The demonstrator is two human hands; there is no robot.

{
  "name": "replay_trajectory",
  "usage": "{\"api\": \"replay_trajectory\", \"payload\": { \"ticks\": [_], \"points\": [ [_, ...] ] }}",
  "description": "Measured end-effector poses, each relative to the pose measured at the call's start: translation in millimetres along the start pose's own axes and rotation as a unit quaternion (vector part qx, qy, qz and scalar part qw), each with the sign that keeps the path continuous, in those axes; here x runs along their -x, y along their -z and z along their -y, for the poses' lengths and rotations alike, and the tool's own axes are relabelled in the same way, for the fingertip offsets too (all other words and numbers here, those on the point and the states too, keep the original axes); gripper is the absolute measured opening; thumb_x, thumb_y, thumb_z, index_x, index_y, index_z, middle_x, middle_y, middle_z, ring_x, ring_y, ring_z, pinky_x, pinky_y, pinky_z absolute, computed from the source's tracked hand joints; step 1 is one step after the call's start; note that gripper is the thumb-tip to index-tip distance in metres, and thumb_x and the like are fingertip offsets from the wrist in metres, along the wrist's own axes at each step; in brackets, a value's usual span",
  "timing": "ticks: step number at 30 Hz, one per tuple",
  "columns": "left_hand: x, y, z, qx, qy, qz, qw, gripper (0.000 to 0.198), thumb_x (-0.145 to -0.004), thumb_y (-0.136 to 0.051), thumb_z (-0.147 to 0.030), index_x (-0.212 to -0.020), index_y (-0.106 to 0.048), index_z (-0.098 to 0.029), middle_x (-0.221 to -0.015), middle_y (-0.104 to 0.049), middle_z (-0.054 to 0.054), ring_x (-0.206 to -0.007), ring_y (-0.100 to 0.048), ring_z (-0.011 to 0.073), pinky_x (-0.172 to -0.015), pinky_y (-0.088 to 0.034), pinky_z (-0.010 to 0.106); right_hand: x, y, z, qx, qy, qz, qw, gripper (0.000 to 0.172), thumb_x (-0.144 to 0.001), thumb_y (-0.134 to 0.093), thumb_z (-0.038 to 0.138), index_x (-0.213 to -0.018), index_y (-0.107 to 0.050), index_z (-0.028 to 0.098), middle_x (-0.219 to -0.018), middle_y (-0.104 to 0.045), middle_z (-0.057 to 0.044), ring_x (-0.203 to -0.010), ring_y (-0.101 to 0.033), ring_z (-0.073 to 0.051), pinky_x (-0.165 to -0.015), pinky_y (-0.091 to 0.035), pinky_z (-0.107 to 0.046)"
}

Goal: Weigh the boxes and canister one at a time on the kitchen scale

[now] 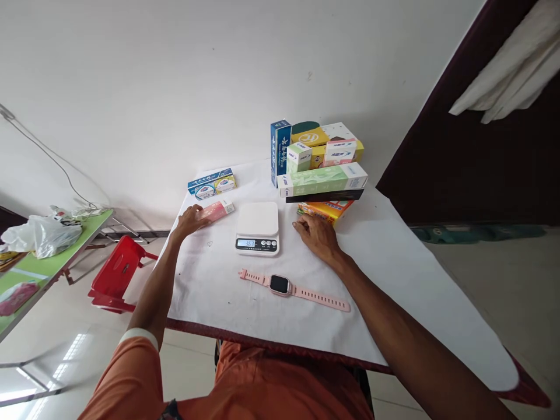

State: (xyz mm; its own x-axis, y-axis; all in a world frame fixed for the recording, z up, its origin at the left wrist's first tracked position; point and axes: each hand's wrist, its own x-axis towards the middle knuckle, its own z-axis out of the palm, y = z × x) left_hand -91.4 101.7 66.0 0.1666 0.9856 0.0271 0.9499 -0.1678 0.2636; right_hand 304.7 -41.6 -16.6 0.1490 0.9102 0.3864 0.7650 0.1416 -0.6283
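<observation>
My left hand (191,221) grips the near end of a pink-and-white box (221,210), which lies on the cloth left of a white digital scale (258,220). The scale's platform is bare and its display is lit. To the scale's right, my right hand (321,238) rests on the table with its fingers curled, holding nothing that I can see. It lies against the front of an orange-and-yellow box (339,210). A pink smartwatch (280,284) is laid out flat in front of the scale.
Behind my right hand, a long green box (324,179), a blue upright box (280,153) and several other cartons stand piled. Small blue and yellow boxes (212,184) sit at the back left. A red chair (117,274) and green table (52,248) are off to the left.
</observation>
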Motion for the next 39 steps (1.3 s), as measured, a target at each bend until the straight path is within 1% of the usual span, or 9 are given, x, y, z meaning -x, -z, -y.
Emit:
{"api": "replay_trajectory", "payload": {
  "ticks": [3,6,11,15,23,27,30,35,39],
  "points": [
    [15,3.6,2,0.089,0.001,-0.039,0.995,0.050,-0.085,-0.074,-0.050,-0.126,-0.061,-0.025,-0.124,-0.071,0.009,-0.112,-0.067,0.0275,-0.096,-0.053,0.040,0,0,1,0.007,-0.001,0.003,1.000,0.019,-0.093,-0.055,0.033,-0.076,-0.057,0.025,-0.080,-0.073,-0.009,-0.079,-0.064,-0.027,-0.076,-0.047,-0.037],
    [27,11.2,-12,0.149,-0.051,-0.054,0.986,0.058,-0.082,-0.076,-0.055,-0.129,-0.062,-0.024,-0.122,-0.071,0.008,-0.107,-0.067,0.0258,-0.089,-0.054,0.036,0,0,2,0.013,-0.011,0.003,1.000,0.019,-0.093,-0.055,0.032,-0.075,-0.055,0.024,-0.080,-0.072,-0.010,-0.081,-0.064,-0.027,-0.077,-0.046,-0.037],
    [39,18.7,-61,0.166,-0.181,-0.008,0.969,0.057,-0.082,-0.080,-0.052,-0.131,-0.064,-0.026,-0.130,-0.069,0.007,-0.117,-0.065,0.0280,-0.098,-0.053,0.039,-1,0,4,0.006,-0.019,0.005,1.000,0.019,-0.092,-0.055,0.031,-0.074,-0.054,0.024,-0.081,-0.072,-0.009,-0.080,-0.064,-0.026,-0.077,-0.045,-0.037],
    [40,7.6,-99,0.140,-0.266,0.030,0.953,0.054,-0.085,-0.081,-0.050,-0.130,-0.065,-0.025,-0.127,-0.068,0.008,-0.117,-0.065,0.0282,-0.100,-0.053,0.040,-1,0,4,0.003,-0.020,-0.003,1.000,0.019,-0.092,-0.056,0.029,-0.074,-0.056,0.024,-0.079,-0.072,-0.009,-0.079,-0.063,-0.026,-0.076,-0.045,-0.037],
    [33,-7.8,-122,0.069,-0.267,0.071,0.959,0.048,-0.089,-0.079,-0.045,-0.132,-0.065,-0.030,-0.128,-0.065,0.007,-0.124,-0.062,0.0304,-0.109,-0.049,0.047,-1,1,5,-0.011,-0.027,-0.004,1.000,0.017,-0.091,-0.057,0.029,-0.076,-0.060,0.023,-0.080,-0.072,-0.008,-0.078,-0.061,-0.024,-0.075,-0.045,-0.034],
    [35,-4.0,-117,0.099,-0.262,0.046,0.959,0.066,-0.082,-0.085,-0.055,-0.141,-0.063,-0.032,-0.138,-0.063,0.010,-0.135,-0.057,0.0334,-0.115,-0.046,0.050,-1,1,5,-0.011,-0.024,-0.009,1.000,0.017,-0.092,-0.056,0.028,-0.076,-0.060,0.023,-0.083,-0.073,-0.008,-0.080,-0.062,-0.024,-0.075,-0.045,-0.033],
    [36,-7.5,-100,0.212,-0.227,-0.058,0.949,0.066,-0.093,-0.069,-0.066,-0.146,-0.060,-0.030,-0.147,-0.061,0.012,-0.139,-0.058,0.0307,-0.117,-0.047,0.047,-2,0,4,-0.007,-0.028,-0.007,1.000,0.016,-0.091,-0.056,0.027,-0.077,-0.061,0.022,-0.084,-0.073,-0.008,-0.081,-0.063,-0.024,-0.076,-0.045,-0.034],
    [31,-31.0,-48,0.318,-0.001,-0.267,0.910,0.063,-0.111,-0.020,-0.061,-0.144,-0.054,-0.019,-0.134,-0.067,0.016,-0.123,-0.068,0.0241,-0.105,-0.055,0.041,-2,0,6,0.001,-0.037,-0.001,0.999,0.015,-0.091,-0.057,0.027,-0.078,-0.064,0.021,-0.085,-0.073,-0.008,-0.082,-0.063,-0.025,-0.076,-0.045,-0.034],
    [26,-47.4,-18,0.307,0.124,-0.303,0.894,0.065,-0.111,-0.014,-0.062,-0.143,-0.049,-0.018,-0.131,-0.066,0.016,-0.116,-0.070,0.0218,-0.101,-0.057,0.038,-1,0,6,0.003,-0.041,0.000,0.999,0.015,-0.091,-0.058,0.027,-0.077,-0.063,0.021,-0.086,-0.073,-0.009,-0.081,-0.063,-0.024,-0.076,-0.045,-0.035]
  ]
}}
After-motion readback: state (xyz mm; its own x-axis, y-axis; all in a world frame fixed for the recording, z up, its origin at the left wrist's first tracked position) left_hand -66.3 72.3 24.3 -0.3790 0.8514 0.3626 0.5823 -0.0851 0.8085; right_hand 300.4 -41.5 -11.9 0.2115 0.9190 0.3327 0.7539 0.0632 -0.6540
